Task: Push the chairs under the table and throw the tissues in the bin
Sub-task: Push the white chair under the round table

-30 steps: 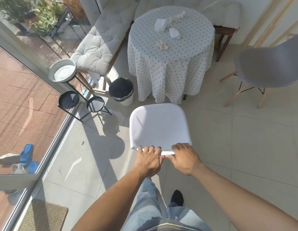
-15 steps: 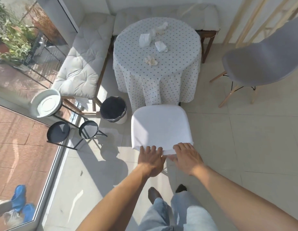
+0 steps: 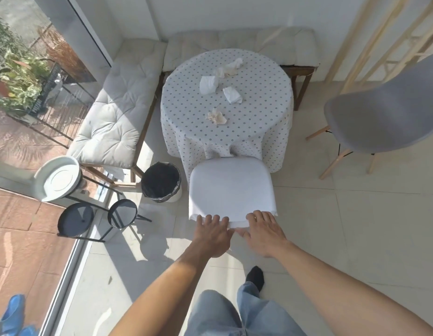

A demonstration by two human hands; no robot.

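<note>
Together, left hand (image 3: 211,235) and right hand (image 3: 265,235) grip the white chair (image 3: 231,187), fingers curled over its edge.

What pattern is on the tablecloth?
White with small dark dots all over the tablecloth, shown clearly in the head view.

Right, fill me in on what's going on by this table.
A person grips the near edge of the white chair with the left hand and right hand; its far edge is up against the cloth-draped round table. The grey chair stands apart on the right, not tucked in. Crumpled tissues lie on the tabletop, and the bin sits just left of the white chair.
</note>
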